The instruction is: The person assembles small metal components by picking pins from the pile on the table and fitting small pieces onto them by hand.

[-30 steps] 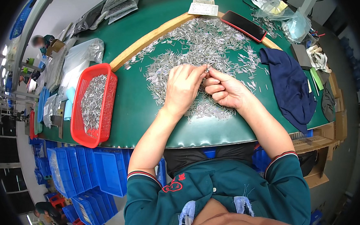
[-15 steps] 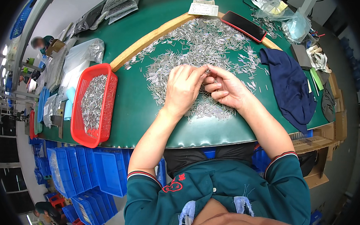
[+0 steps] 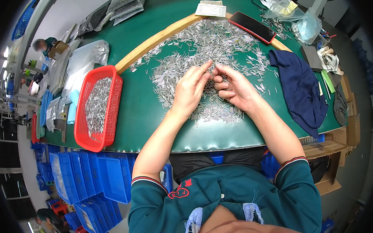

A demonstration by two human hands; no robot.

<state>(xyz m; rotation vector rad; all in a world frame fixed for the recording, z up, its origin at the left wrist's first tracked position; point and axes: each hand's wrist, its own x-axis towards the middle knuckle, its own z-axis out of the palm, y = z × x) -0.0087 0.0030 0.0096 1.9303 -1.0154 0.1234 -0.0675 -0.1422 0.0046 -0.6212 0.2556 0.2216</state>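
Over a wide heap of small silver metal pins (image 3: 178,74) on the green table, my two hands meet at the fingertips. My right hand (image 3: 237,89) is closed in a pinch, its lower fingers curled, around what look like a few metal pins (image 3: 213,70). These are partly hidden by the fingers. Just left of them is my left hand (image 3: 190,91), its index finger stretched out and its thumb held apart below. Nothing shows clearly between those two fingers. Both forearms rest low over the table's near part.
A red basket (image 3: 116,100) holding more pins stands at the left. Wooden strips (image 3: 161,36) border the heap's far side, with a phone (image 3: 254,27) and paper slips (image 3: 211,9) on them. Dark blue cloth (image 3: 297,86) lies at the right; blue bins (image 3: 113,178) are below the table edge.
My left fingers have parted from their pinch, the index finger now straighter and pointing away from me. My right hand stays nearly in place, its fingertips slightly shifted.
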